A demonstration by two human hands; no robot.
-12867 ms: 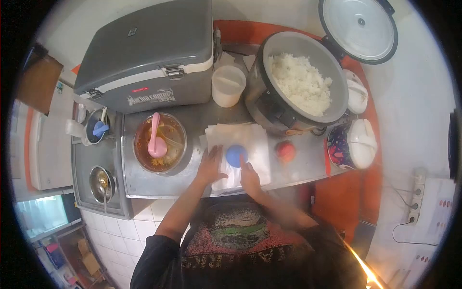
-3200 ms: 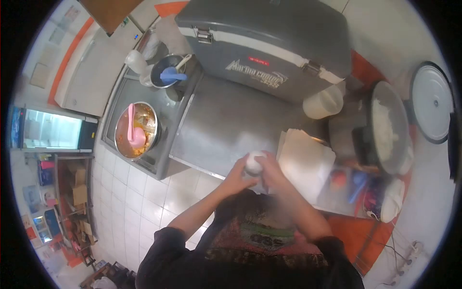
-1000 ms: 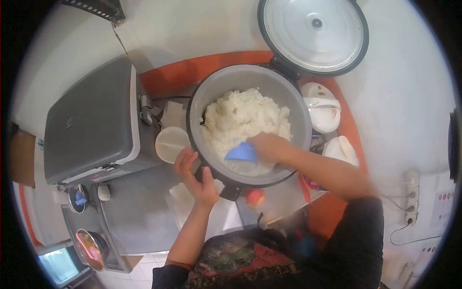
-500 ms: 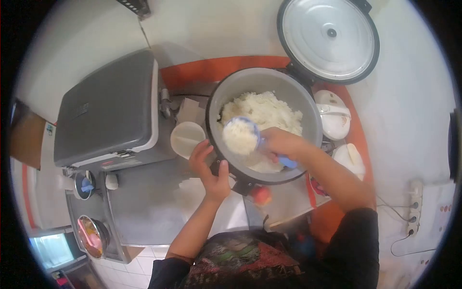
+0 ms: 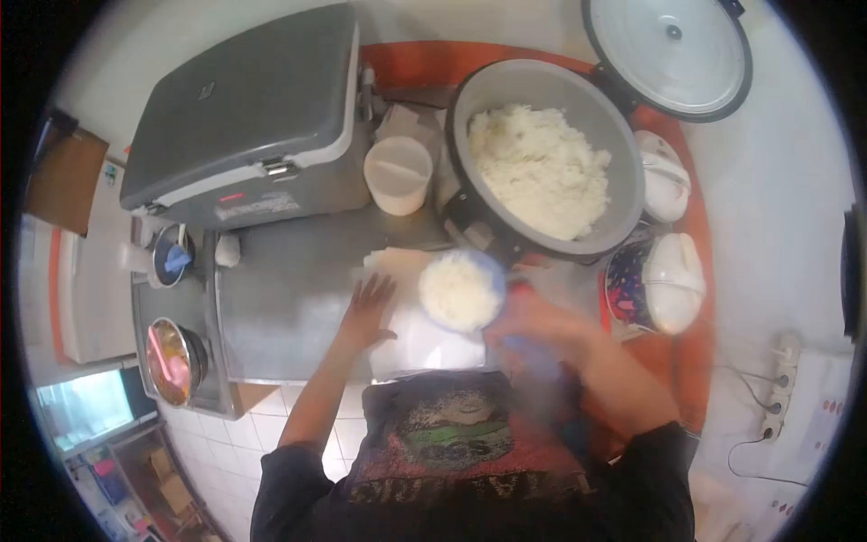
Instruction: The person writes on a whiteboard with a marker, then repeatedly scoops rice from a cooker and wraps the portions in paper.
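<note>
My right hand [image 5: 537, 321], blurred by motion, grips a blue scoop [image 5: 498, 275] heaped with white rice [image 5: 459, 291]. The scoop is over sheets of white paper [image 5: 411, 348] at the counter's front edge. My left hand [image 5: 368, 312] rests on the left part of the paper with its fingers spread, holding nothing. Behind the scoop stands a large round cooker [image 5: 462, 163], its inside partly filled with rice [image 5: 542, 172]. Its lid [image 5: 668, 54] is raised at the back right.
A grey cooler box [image 5: 253, 108] stands at the back left, beside a white tub [image 5: 397, 176]. Right of the cooker are a white-lidded container [image 5: 664, 176] and a patterned one [image 5: 632, 285]. Metal bowls [image 5: 194, 357] sit at the far left.
My right hand has brought the rice-filled scoop out of the cooker and toward me, over the paper. My left hand has moved from beside the cooker onto the paper. The view has shifted.
</note>
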